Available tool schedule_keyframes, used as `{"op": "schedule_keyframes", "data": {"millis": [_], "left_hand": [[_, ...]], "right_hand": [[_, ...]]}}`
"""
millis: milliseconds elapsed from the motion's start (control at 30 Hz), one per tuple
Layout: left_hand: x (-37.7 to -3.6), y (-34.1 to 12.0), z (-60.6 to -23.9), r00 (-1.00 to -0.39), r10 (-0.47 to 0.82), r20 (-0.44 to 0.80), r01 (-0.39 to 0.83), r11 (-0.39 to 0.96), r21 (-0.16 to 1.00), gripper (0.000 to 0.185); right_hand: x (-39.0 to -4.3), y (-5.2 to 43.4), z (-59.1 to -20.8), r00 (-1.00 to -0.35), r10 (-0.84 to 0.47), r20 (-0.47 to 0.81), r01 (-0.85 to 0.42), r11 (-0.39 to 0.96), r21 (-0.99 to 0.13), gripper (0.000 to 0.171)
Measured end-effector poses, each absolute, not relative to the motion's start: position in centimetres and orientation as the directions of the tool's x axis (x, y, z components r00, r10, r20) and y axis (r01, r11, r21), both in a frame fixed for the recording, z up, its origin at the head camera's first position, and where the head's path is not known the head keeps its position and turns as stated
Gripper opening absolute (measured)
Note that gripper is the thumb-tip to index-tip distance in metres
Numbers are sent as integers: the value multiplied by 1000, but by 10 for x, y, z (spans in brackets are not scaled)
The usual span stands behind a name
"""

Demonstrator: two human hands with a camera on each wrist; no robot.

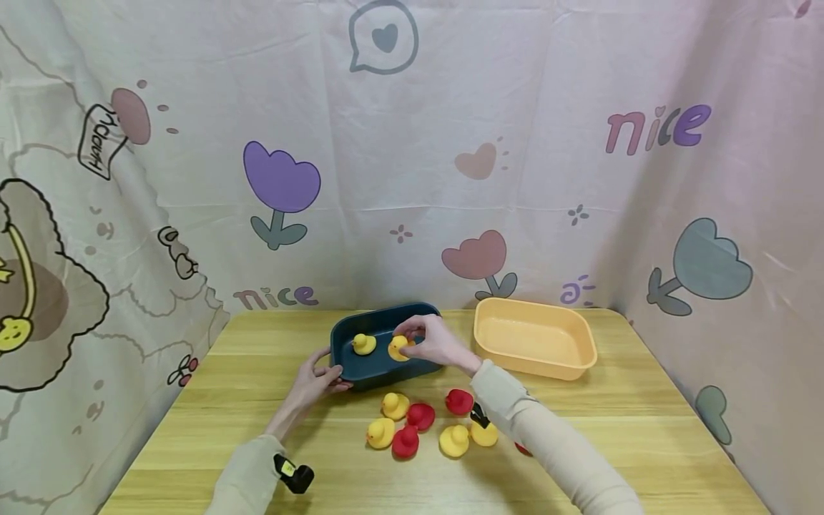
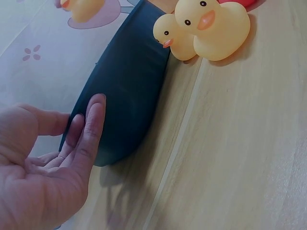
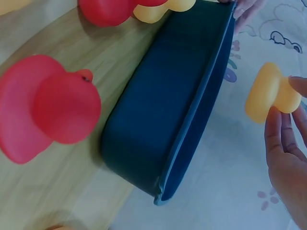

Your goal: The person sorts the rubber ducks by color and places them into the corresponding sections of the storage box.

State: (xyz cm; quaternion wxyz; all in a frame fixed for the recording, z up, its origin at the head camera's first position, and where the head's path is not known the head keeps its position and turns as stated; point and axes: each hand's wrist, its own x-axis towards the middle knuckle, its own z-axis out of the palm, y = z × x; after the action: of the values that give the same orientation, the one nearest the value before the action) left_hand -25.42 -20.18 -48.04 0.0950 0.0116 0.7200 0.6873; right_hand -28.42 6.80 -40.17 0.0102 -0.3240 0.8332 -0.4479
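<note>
The left hand point(image 1: 317, 379) lies with straight fingers against the outer end of the dark blue tub point(image 1: 373, 372) on the wooden table point(image 1: 644, 429). The right hand point(image 1: 434, 341) pinches a yellow rubber duck point(image 1: 398, 347) over the tub. The backdrop curtain point(image 1: 515, 107) reads "nice".

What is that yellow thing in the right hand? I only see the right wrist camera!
Observer: It is a yellow duck, pinched by the right hand over the dark blue tub.
Child: Is the tub empty?
Observer: No, another yellow duck already sits inside it.
Child: What is the other hand doing?
Observer: The left hand rests its straight fingers on the tub's near left corner.
Child: Any other tubs?
Observer: Yes, an orange tub stands to the right with no duck showing in it.
</note>
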Motion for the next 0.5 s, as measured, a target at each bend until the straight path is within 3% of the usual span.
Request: {"op": "schedule_keyframes", "data": {"millis": [300, 500], "left_hand": [[-254, -201, -479, -983, 143, -118, -112, 50, 992, 57], [-254, -201, -479, -983, 135, -127, -120, 53, 991, 57]], "right_hand": [[-301, 56, -415, -786, -558, 266, -529, 384, -757, 25], [-309, 42, -424, -805, -561, 193, -481, 428, -765, 27]]}}
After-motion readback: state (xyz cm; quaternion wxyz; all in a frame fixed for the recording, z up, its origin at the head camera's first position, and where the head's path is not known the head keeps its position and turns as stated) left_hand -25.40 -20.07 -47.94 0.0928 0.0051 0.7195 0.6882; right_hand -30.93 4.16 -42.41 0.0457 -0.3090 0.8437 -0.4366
